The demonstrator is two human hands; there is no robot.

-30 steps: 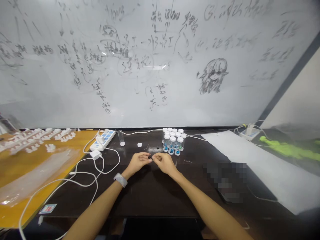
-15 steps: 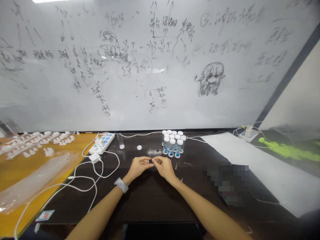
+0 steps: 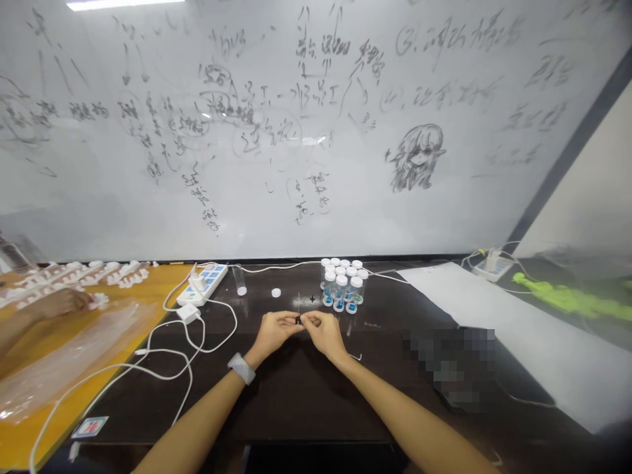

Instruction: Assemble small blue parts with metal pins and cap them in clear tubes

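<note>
My left hand (image 3: 277, 331) and my right hand (image 3: 322, 330) meet above the dark table, fingertips pinched together on a small black part (image 3: 298, 320). A thin pin-like rod seems to stand up from it; the part's exact kind is too small to make out. Just beyond the fingers lies another small black piece (image 3: 312, 299). A white cap (image 3: 276, 293) rests behind my left hand, and a clear vial (image 3: 239, 282) stands farther left. Several clear vials with white caps (image 3: 340, 280) stand grouped behind my right hand, with blue bits inside some.
At left are a power strip (image 3: 201, 286) and a looping white cable (image 3: 190, 359). Another person's hand (image 3: 69, 303) reaches over white plastic parts (image 3: 131, 272) on the yellow table. A white sheet (image 3: 518, 329) and a pixelated dark object (image 3: 454, 368) lie at right.
Another person's hand has come in at the far left, over the white parts. My two hands hold nearly the same pose on the small black part.
</note>
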